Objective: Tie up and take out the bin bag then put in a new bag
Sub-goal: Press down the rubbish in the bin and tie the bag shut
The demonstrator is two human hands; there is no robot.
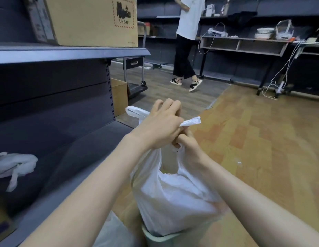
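A full white bin bag (173, 198) stands in a pale green bin (160, 238) at the bottom centre, lifted partly above the rim. My left hand (160, 125) is closed on one handle strip, whose end sticks out to the right. My right hand (188, 145) sits just under it, gripping the other handle where the bag's neck gathers. A loop of handle shows behind my left hand. Another white bag (14, 166) lies crumpled on the low dark shelf at the left.
Dark shelving (66, 54) runs along the left with a cardboard box (87, 20) on top. A person in a white shirt (189, 41) walks across the floor ahead. A trolley (135, 73) and a desk with cables (244, 43) stand further back.
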